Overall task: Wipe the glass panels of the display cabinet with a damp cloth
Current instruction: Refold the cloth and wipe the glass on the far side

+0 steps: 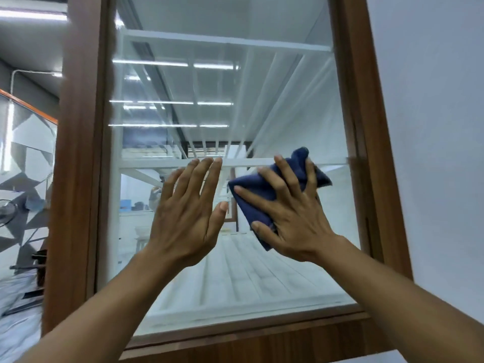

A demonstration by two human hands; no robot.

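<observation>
Pressing against the glass panel of the display cabinet, the right hand lies flat over a dark blue cloth, fingers spread wide and fairly straight, thumb tip on the cloth's lower edge. It pins the fabric to the pane rather than closing round it. The cloth is bunched, and a fold pokes up between two of the fingers at the top. It sits on the right half of the pane, a little below mid-height and near the right upright of the frame. Just beside it, the left hand is laid on the same pane with fingers straight and close together, holding nothing; its thumb tip comes close to the cloth without touching it. A brown wooden frame surrounds the glass, with a broad bottom rail below both forearms. Several bright light strips and white bars show in the pane, and I cannot tell which are reflections and which lie behind it. A plain white wall stands right of the cabinet. To the left, a wall with grey and white triangles shows, with part of a fan in front of it at the picture's edge. Counted: two hands, one cloth, one pane in view, one fan.
</observation>
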